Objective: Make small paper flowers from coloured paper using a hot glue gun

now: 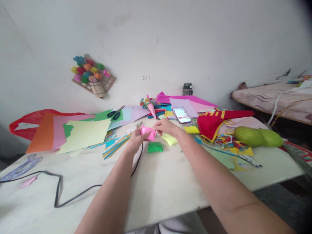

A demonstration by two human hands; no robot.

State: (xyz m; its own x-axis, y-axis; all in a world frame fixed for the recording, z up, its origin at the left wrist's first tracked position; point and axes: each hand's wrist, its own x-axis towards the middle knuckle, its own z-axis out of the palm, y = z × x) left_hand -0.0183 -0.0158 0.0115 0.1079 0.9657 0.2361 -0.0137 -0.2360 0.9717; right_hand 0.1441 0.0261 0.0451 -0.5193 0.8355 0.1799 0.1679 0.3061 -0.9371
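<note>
Both my hands meet over the middle of the white table [156, 191]. My left hand [136, 139] is closed around a small folded pink paper piece [148, 132]. My right hand [167, 126] pinches the same pink piece from the right side. Just below them lie a crumpled green paper piece [155, 147] and a pale yellow one [170, 139]. A brighter yellow piece [191, 130] lies further right.
Coloured paper sheets [83, 133] and black scissors [115, 113] lie at the back left. A black cable [57, 188] runs across the front left. Thin coloured paper strips [116, 146], a phone [182, 116], red fabric [214, 123] and a green gourd-shaped object [258, 136] lie around.
</note>
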